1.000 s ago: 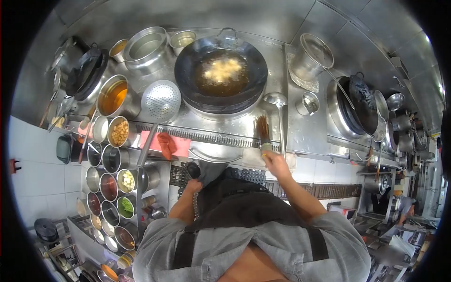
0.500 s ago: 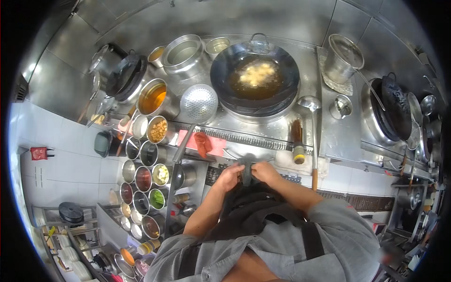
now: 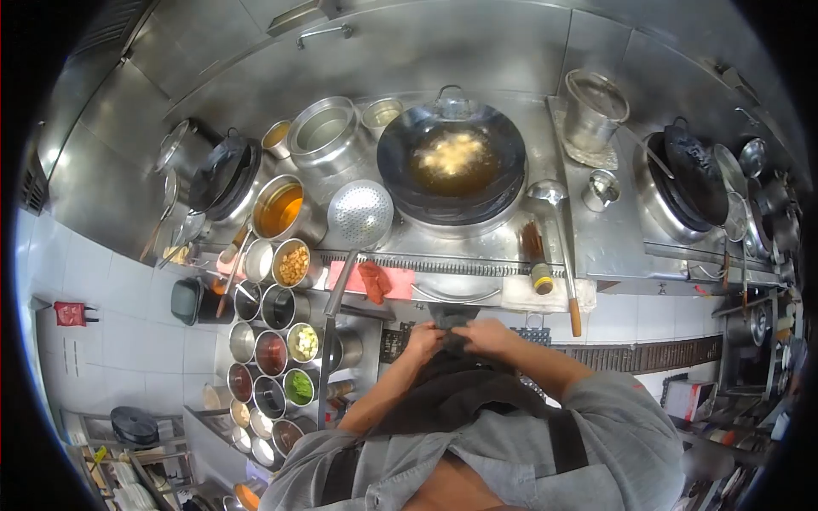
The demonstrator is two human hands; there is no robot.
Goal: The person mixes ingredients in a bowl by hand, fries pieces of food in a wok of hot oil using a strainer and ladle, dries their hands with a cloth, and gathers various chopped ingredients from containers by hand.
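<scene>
My left hand (image 3: 423, 341) and my right hand (image 3: 487, 336) are close together in front of my apron, just short of the counter's front edge. Both have their fingers closed on a dark grey cloth (image 3: 445, 316), which is bunched between them. Part of the cloth merges with the black apron (image 3: 452, 392), so its full outline is hidden. Beyond the hands, a large black wok (image 3: 396, 183) holds pale yellow pieces of food (image 3: 452, 155) in bubbling oil. To its left, a perforated strainer (image 3: 360, 213) lies with its handle towards me.
A ladle (image 3: 562, 255) and a brush-like bundle (image 3: 534, 255) lie right of the wok. A red cloth (image 3: 373, 281) and a folded white towel (image 3: 520, 292) lie along the front edge. Several ingredient pots (image 3: 292, 262) stand at left. Another wok (image 3: 716, 183) is at right.
The view has tilted up a little, showing more of the back wall. My hands have drawn slightly back from the counter edge, still holding the cloth, which sits lower between them.
</scene>
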